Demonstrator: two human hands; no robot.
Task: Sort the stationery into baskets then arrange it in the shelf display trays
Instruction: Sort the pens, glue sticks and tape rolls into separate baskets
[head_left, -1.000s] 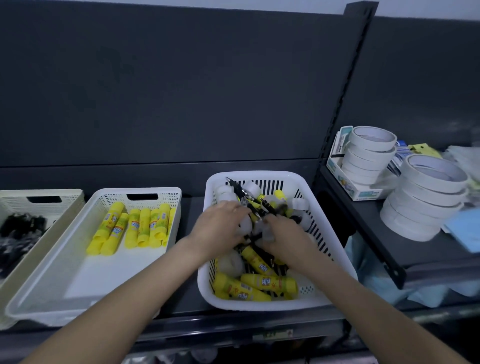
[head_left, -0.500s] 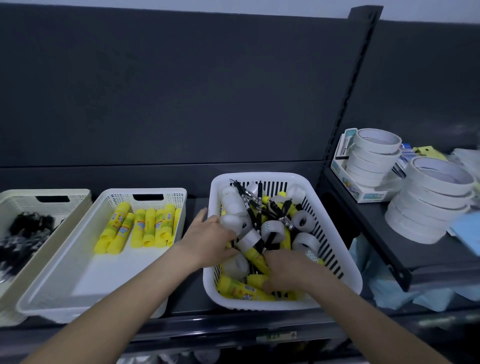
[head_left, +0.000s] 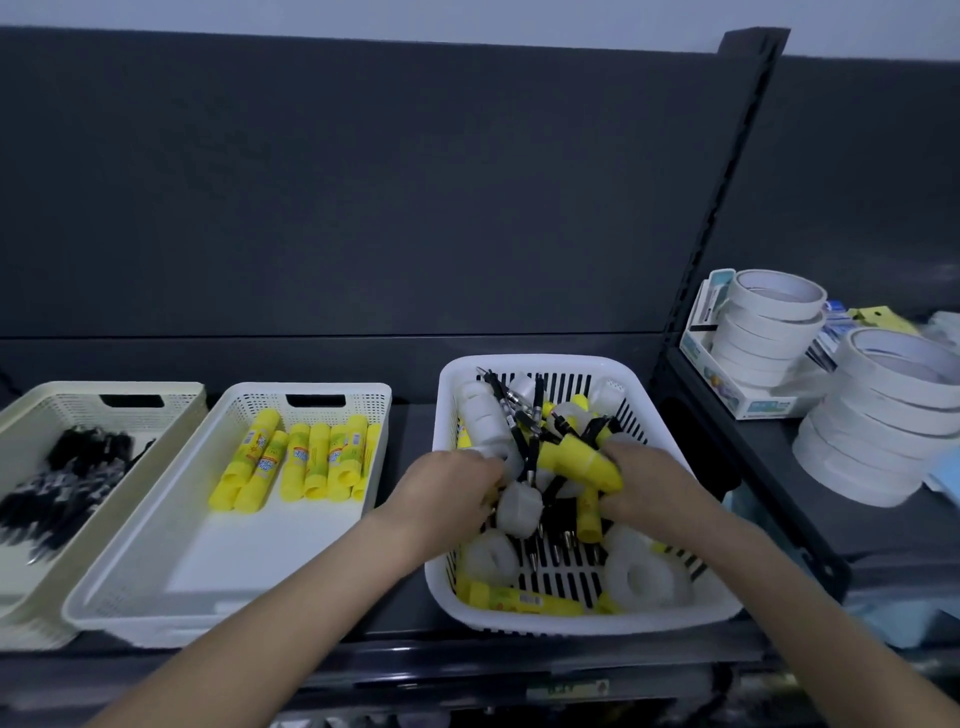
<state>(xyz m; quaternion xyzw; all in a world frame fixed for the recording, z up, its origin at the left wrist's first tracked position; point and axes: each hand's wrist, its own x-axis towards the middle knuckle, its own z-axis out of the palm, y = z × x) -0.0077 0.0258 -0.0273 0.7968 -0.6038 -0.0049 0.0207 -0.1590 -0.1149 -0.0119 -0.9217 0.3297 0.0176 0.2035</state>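
Mixed basket (head_left: 540, 362), shelf right end: right hand (head_left: 654, 493), half a second ago buried at its front, now up gripping glue sticks (head_left: 576, 460). Left hand (head_left: 447, 488): curled among tape rolls (head_left: 517, 512); contents unclear. Likely next: glue tray (head_left: 249, 561), mid-shelf, already part-filled

1. Behind the bay you face a dark grey back panel (head_left: 363, 208); a pale strip of wall (head_left: 467, 21) shows above it;
2. To your right a slotted black upright (head_left: 727, 182) divides the bays;
3. Past it, on the side shelf (head_left: 779, 478), one stack of big white tape rolls (head_left: 763, 332) sits in a printed carton (head_left: 753, 402); a second stack (head_left: 883, 415) stands nearer you;
4. Light-blue material (head_left: 946, 470) lies at the right edge.
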